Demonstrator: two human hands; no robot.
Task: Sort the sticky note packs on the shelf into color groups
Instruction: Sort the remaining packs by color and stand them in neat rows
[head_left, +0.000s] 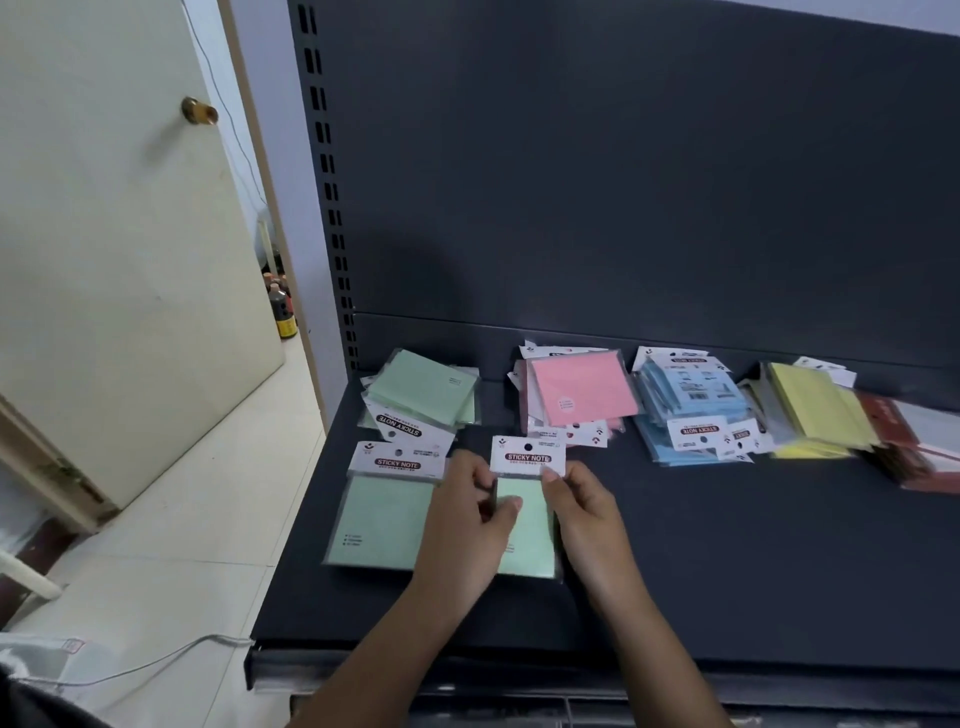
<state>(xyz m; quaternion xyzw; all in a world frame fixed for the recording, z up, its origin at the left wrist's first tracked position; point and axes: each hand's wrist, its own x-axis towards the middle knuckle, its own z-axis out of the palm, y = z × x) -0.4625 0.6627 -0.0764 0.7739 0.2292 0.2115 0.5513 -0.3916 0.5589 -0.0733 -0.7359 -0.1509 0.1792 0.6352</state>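
Green pack (525, 540), pinched by left hand (465, 525) and right hand (584, 519), left edge hidden

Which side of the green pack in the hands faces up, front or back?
Front: the green pack shows its STICKY NOTE header, pinched by left hand and right hand.

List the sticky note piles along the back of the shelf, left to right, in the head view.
green pile → pink pile → blue pile → yellow pile → dark red packs
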